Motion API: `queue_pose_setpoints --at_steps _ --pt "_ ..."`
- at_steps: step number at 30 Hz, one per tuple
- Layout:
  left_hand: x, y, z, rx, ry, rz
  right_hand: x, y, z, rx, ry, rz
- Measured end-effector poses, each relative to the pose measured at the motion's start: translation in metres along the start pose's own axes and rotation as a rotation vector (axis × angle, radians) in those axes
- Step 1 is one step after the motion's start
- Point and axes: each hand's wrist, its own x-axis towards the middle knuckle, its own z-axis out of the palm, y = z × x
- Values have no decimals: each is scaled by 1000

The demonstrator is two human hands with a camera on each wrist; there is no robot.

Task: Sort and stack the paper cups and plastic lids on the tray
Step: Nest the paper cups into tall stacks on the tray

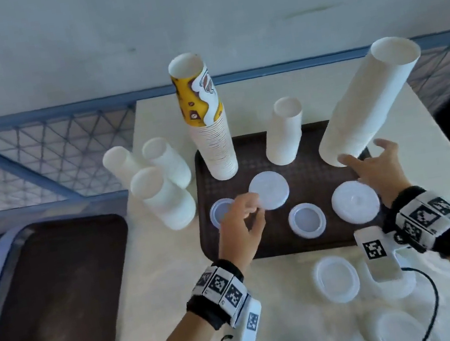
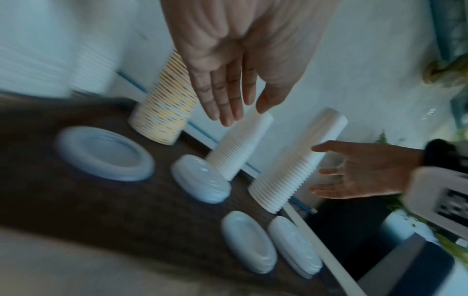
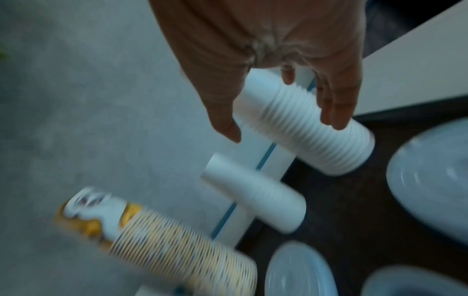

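A brown tray (image 1: 278,247) carries three cup stacks: a yellow-patterned one (image 1: 210,134), a short white one (image 1: 284,133) and a tall white one (image 1: 364,105) at its far right corner. Lids lie on the tray: a large one (image 1: 273,192), a small one (image 1: 218,211) at the left, a small ring-shaped one (image 1: 307,220) and a large pile (image 1: 355,202). My left hand (image 1: 253,205) hovers by the large lid's near edge, fingers straight (image 2: 228,112) and empty. My right hand (image 1: 364,157) spreads thumb and fingers (image 3: 334,118) either side of the tall stack's base (image 3: 316,128) without closing.
Three white cup stacks (image 1: 161,187) stand on the table left of the tray. Loose clear lids (image 1: 337,278) lie on the table's near right. A second brown tray (image 1: 46,304) sits lower left. A blue mesh fence (image 1: 37,160) runs behind.
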Motion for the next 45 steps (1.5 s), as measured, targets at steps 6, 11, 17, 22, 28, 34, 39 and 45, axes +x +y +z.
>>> queue_pose_setpoints --at_steps 6,11,17,22,28,34,39,45 --pt "-26 -49 -87 101 261 -203 -87 -26 98 -184 -361 -317" --pt "-19 -76 -143 150 337 -344 -124 -41 188 -312 -589 -410" --pt "27 -98 -196 5 296 -391 -131 -43 260 -249 -478 -353" --pt "70 -119 -213 -37 179 -451 -124 -29 284 -231 -434 -327" --pt "97 -137 -208 -81 76 -468 -117 -18 296 -160 -391 -254" --pt "107 -148 -199 -127 90 -531 -112 -12 306 -311 -365 -293" --pt "111 -162 -196 -60 86 -526 -109 -10 312 -541 -283 -358" --pt "112 -166 -194 -80 109 -542 -107 -11 313 -580 -286 -373"
